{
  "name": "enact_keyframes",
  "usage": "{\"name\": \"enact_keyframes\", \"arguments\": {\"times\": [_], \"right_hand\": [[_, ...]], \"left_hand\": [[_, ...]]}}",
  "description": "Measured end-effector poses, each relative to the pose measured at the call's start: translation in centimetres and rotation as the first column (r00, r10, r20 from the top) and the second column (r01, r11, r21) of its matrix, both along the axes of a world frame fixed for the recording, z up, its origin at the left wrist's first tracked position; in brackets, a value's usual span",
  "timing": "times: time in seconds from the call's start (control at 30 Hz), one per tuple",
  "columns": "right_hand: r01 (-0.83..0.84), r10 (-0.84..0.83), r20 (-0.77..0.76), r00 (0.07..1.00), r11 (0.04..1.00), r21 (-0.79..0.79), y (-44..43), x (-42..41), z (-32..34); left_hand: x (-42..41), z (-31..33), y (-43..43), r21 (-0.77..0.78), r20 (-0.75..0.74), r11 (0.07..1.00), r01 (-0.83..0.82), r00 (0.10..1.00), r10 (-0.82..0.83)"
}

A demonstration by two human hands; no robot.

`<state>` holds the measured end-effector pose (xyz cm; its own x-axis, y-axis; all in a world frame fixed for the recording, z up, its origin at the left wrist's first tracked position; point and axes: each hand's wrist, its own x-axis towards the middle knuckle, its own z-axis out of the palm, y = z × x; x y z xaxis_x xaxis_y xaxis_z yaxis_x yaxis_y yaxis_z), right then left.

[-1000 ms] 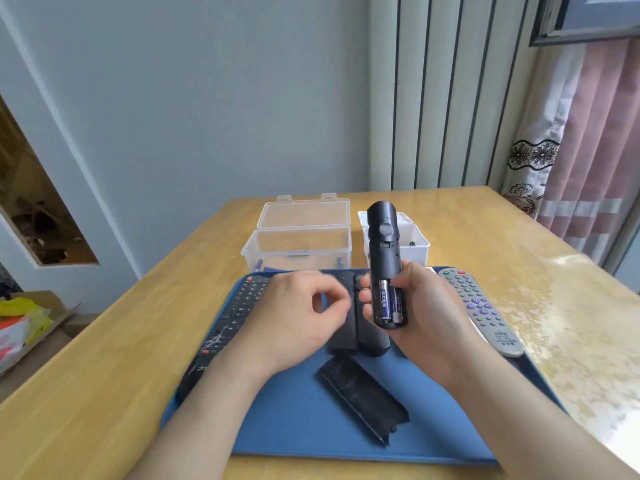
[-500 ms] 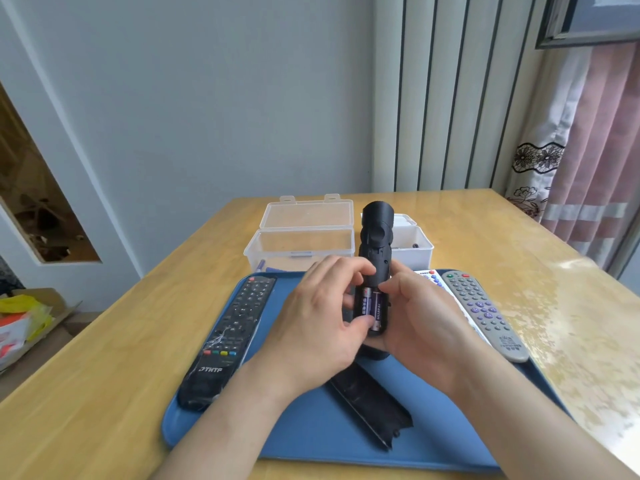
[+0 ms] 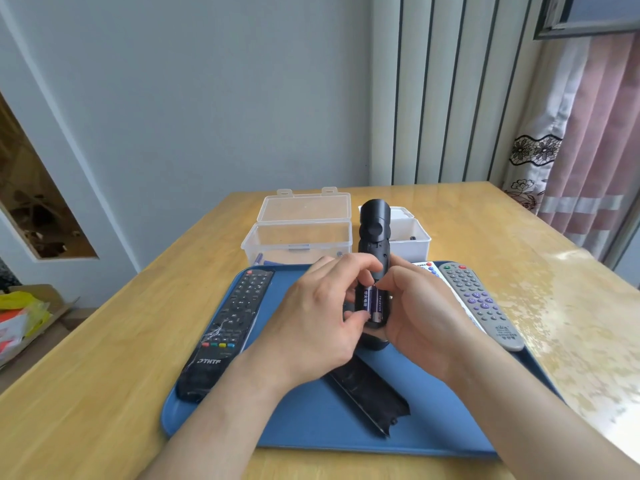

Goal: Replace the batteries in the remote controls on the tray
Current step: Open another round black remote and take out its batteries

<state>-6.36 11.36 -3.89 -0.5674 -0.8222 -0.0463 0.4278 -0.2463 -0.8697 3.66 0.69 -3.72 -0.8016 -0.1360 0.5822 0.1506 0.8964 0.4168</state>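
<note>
Batteries (image 3: 372, 301) are the main thing here: two purple cells sit side by side in the open bay of the black remote (image 3: 374, 233), right between both hands and above the middle of the blue tray (image 3: 311, 427). Going near to far, a loose black battery cover (image 3: 369, 396) lies flat on the tray just below the wrists, angled and out of the way. The right hand (image 3: 422, 317) is wrapped round the remote's lower body from the right. It props the remote nearly upright, long axis running up and away from the person, bay facing the camera. The left hand (image 3: 318, 327) comes in from the left, thumb at the cells' lower end and fingertips curled over the top end, pinching them. So the left hand is the one working the cells, and my guess is the next move runs along that long axis. I can't tell if they're going in or coming out. Left of the left hand a black THTF remote (image 3: 232, 323) lies lengthwise on the tray. Right of the right hand there's a grey remote (image 3: 481, 303) with a white remote (image 3: 427, 268) half hidden beside it. Beyond the fingertips sit a clear box (image 3: 298, 237) with its lid up and a white box (image 3: 412, 237). Nothing blocks the bay.
</note>
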Motion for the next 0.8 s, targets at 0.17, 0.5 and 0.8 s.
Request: {"name": "enact_keyframes", "arguments": {"times": [0.17,0.5,0.8], "right_hand": [[0.036,-0.033,-0.105,0.994,0.999,0.026,0.29,0.26,0.55],[0.07,-0.043,-0.261,0.964,0.993,0.096,0.37,0.51,0.48],[0.062,-0.042,-0.253,0.967,0.996,0.071,0.46,0.18,0.53]], "left_hand": [[0.15,0.38,-0.21,-0.11,-0.011,0.994,-0.012,1.0,0.011],[-0.03,0.36,-0.82,-0.241,-0.043,0.969,-0.064,0.998,0.055],[-0.17,0.29,-0.46,-0.219,-0.151,0.973,-0.073,0.988,0.041]]}}
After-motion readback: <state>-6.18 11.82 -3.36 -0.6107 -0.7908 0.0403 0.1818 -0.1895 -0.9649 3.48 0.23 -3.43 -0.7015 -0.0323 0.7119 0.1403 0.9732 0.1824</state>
